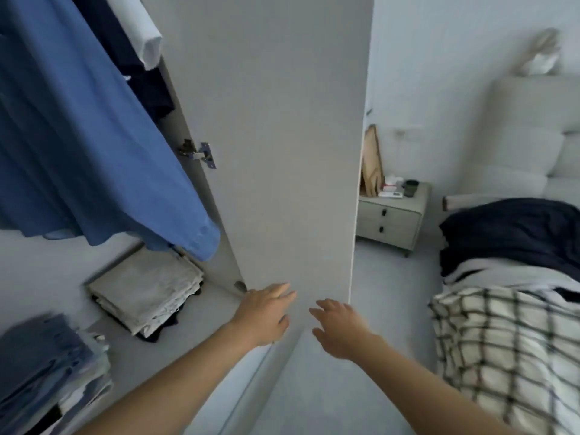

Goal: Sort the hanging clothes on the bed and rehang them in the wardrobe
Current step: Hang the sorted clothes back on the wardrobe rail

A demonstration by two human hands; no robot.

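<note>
Blue shirt (pixel 94 136) hanging, left hand (pixel 266 315), right hand (pixel 342 328) empty

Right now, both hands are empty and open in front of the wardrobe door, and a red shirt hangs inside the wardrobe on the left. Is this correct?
Not quite. The head view shows that the hanging shirt is blue, not red. The rest holds: the left hand and right hand are empty and open in front of the wardrobe door.

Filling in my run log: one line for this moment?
left hand: open, empty | right hand: open, empty | wardrobe door: open | blue shirt: hung | clothes on bed: waiting
</note>
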